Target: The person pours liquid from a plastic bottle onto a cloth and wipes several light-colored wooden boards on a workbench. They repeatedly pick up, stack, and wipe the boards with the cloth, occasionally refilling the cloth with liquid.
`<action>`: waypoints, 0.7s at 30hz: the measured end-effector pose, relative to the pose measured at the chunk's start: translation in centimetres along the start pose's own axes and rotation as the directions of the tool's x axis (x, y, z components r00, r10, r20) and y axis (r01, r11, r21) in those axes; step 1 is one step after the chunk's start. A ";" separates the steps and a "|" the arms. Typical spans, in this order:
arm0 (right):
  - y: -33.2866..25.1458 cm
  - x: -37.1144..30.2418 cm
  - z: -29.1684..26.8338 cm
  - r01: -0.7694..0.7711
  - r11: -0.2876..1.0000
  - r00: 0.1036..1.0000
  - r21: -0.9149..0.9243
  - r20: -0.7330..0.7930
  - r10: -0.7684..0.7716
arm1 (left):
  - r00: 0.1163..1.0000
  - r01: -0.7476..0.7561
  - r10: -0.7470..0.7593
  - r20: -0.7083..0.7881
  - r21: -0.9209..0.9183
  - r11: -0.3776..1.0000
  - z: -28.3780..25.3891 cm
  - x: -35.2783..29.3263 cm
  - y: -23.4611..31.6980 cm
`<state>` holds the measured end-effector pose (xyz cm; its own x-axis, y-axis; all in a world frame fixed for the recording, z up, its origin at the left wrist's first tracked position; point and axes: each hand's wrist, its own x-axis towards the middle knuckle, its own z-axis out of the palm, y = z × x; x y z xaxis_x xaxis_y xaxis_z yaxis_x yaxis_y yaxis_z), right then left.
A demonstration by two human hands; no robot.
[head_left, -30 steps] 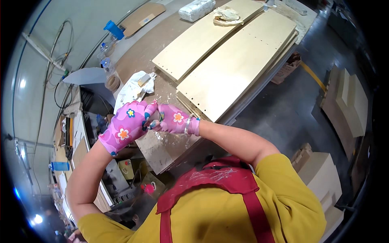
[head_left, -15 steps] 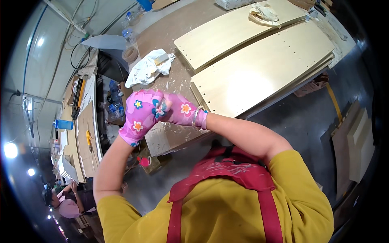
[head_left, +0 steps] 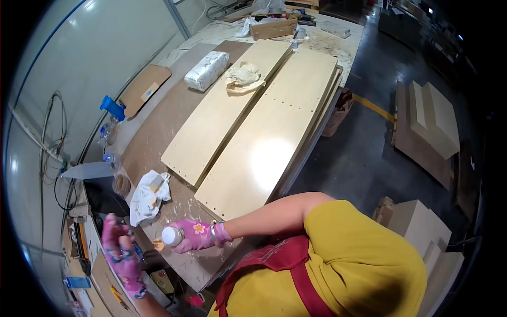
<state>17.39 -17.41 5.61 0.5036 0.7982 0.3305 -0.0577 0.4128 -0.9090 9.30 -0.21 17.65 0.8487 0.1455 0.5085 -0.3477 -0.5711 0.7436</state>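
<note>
My right hand, in a pink flowered glove, is closed round a small container with a white round cap; the glove hides most of its body. The cap faces up and to the left, above the near corner of the workbench. Off to the left, my left hand in a matching glove is raised with its fingers partly bent and apart, and nothing shows in it. A crumpled white cloth with a small light block on it lies just beyond my hands.
Two rows of pale drilled boards cover much of the bench. A cream cloth lies on the left row, beside a wrapped white package. A brown cup and clear bottles stand at the left edge. Stacked panels stand on the floor at right.
My hands have come apart: the left has moved away to the left, and the white-capped container now shows in the right. The view has swung to the right along the bench.
</note>
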 end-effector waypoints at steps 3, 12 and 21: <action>-5.5 0.1 -1.3 -0.016 1.000 0.998 -0.003 -0.066 0.016 | 0.984 0.175 -0.173 0.029 -0.246 0.953 -3.2 0.3 -2.0; -22.3 -4.4 -22.5 0.248 0.966 0.937 0.076 -0.271 -0.219 | 0.897 0.427 -0.439 0.053 0.156 0.891 10.5 1.7 -2.3; -37.7 -18.0 -50.7 0.097 0.808 0.569 -0.581 -0.634 -0.524 | 0.789 0.581 -0.614 0.029 0.289 0.761 24.9 2.8 -1.7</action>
<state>54.16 -69.57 21.05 0.8632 -0.0403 0.5033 0.5029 0.1564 -0.8501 22.23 -18.95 7.01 0.8944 0.4421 -0.0678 0.3442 -0.5834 0.7356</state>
